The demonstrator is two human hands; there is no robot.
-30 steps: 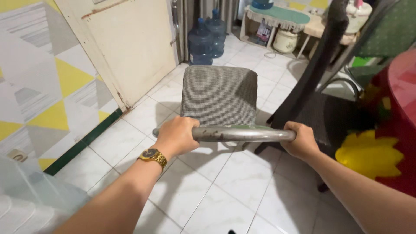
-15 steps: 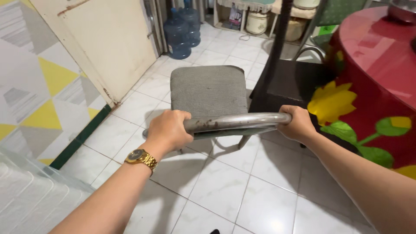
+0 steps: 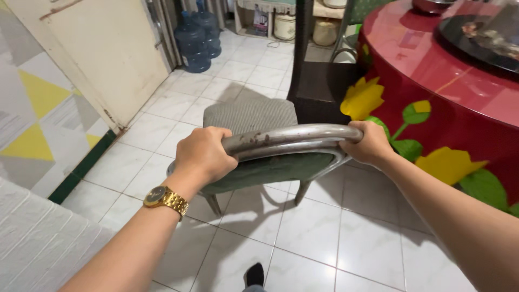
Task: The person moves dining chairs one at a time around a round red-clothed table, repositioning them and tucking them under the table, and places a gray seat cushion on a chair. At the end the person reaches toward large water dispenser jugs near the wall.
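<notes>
Landmark: the chair (image 3: 254, 116), grey checked seat, standing on the white tiled floor (image 3: 319, 232) at mid-frame, its metal top rail (image 3: 292, 136) nearest the camera.

1. Wall (image 3: 32, 97), far left of the chair: yellow, grey and white triangles, green skirting at its foot.
2. Door (image 3: 102, 48), cream, worn, left of and beyond the chair.
3. Water bottles (image 3: 194, 40), two, large, blue, on the floor well beyond the chair, up-left of it.
4. Left hand (image 3: 203, 156), on the left end of the chair's top rail; fingers wrapped shut around the tube. A gold wristwatch (image 3: 165, 199) sits on the wrist behind it.
5. Top rail: bare curved steel tube, scuffed near the left hand, spanning both hands; green padded backrest just under it.
6. Dark chair (image 3: 319, 81), black, just beyond the grey chair's right side, its tall back upright.
7. Right hand (image 3: 368, 143), on the right end of the rail; fingers closed around the tube's bend.
8. Round tabletop (image 3: 459, 70), right of the chair, near the right hand: glossy red cover printed with yellow flowers and green leaves; a dark dish near its far edge.
</notes>
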